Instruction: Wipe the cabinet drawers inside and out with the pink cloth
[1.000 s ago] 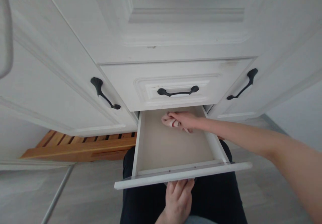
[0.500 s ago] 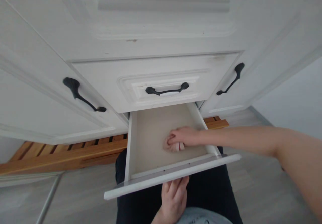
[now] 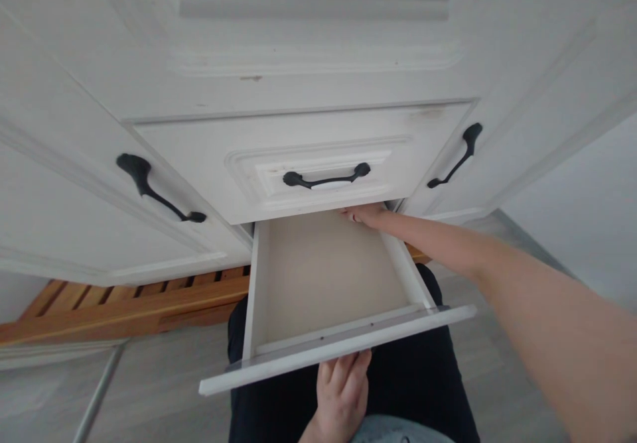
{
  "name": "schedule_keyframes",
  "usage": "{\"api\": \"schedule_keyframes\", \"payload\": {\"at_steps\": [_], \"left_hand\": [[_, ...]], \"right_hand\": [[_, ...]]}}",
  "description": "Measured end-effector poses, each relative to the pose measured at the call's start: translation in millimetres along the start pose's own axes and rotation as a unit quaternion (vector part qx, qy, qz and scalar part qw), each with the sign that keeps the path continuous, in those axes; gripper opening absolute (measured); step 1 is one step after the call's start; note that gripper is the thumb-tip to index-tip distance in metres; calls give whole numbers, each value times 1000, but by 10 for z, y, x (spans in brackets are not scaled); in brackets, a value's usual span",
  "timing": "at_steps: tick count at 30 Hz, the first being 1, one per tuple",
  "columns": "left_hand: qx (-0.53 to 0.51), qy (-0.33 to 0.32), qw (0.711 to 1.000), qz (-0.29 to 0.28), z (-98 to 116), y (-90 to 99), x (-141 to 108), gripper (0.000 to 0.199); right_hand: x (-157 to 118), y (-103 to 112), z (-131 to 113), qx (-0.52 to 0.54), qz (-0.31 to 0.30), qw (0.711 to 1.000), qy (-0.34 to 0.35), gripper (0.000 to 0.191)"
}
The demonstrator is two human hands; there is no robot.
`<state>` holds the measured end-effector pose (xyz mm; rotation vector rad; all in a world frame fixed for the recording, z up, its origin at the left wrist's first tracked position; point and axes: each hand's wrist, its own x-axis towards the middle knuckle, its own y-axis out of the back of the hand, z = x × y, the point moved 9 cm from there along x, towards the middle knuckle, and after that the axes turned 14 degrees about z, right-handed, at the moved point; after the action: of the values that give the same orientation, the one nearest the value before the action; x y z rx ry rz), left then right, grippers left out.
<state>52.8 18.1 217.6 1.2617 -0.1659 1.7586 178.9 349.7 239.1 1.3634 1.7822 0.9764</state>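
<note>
A white drawer (image 3: 328, 277) is pulled out of the white cabinet, its beige bottom showing. My left hand (image 3: 343, 390) has its fingers curled up against the underside of the drawer's front panel (image 3: 338, 353). At the back right of the drawer, my right hand (image 3: 367, 215) reaches partly under the cabinet front, its fingers closed on a small pinkish cloth that is mostly hidden. Above the drawer, a closed drawer front (image 3: 318, 138) carries a black handle (image 3: 327, 180).
Cabinet doors with black handles flank the drawer, a left handle (image 3: 159, 191) and a right handle (image 3: 455, 158). A slatted wooden bench (image 3: 149, 300) runs beneath. My legs in dark trousers are under the drawer; grey floor (image 3: 169, 377) lies around.
My right hand has moved with the cloth from the middle of the drawer to its back right corner. My left hand stays at the drawer front.
</note>
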Motion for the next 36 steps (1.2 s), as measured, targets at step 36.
{"api": "schedule_keyframes", "payload": {"at_steps": [36], "left_hand": [[23, -69, 992, -100, 34, -66, -58, 42]], "right_hand": [[-1394, -1181, -2427, 394, -298, 832, 253, 45]]}}
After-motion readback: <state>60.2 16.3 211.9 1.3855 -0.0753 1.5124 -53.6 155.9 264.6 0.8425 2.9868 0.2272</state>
